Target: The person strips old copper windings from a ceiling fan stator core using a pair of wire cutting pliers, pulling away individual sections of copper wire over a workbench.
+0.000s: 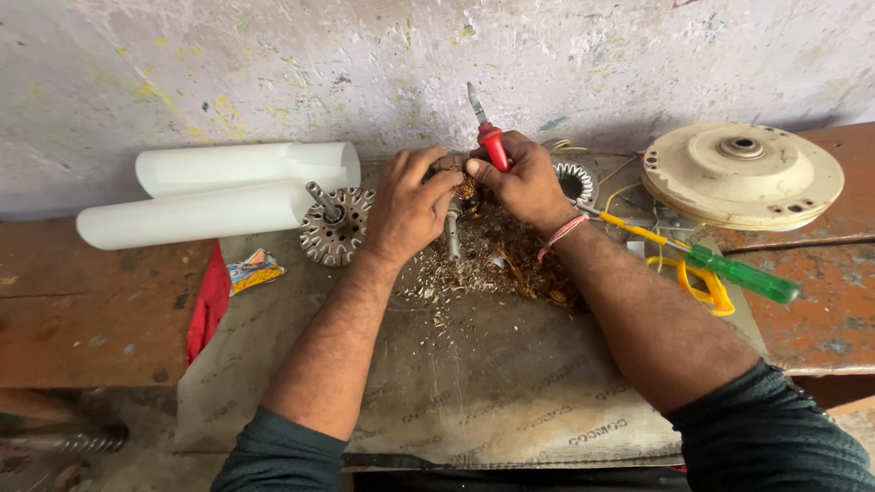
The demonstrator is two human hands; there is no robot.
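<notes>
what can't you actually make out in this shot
Head view only:
- The part held by the left hand: mostly covered by both hands.
- Working tip of the red-handled tool: buried in the right hand.
- Yellow scissors: partly under the green screwdriver and forearm.

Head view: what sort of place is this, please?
Probably a small fan-motor repair bench: a toothed stator core, a cream motor housing, a green screwdriver, and wire scraps under the hands.
</notes>
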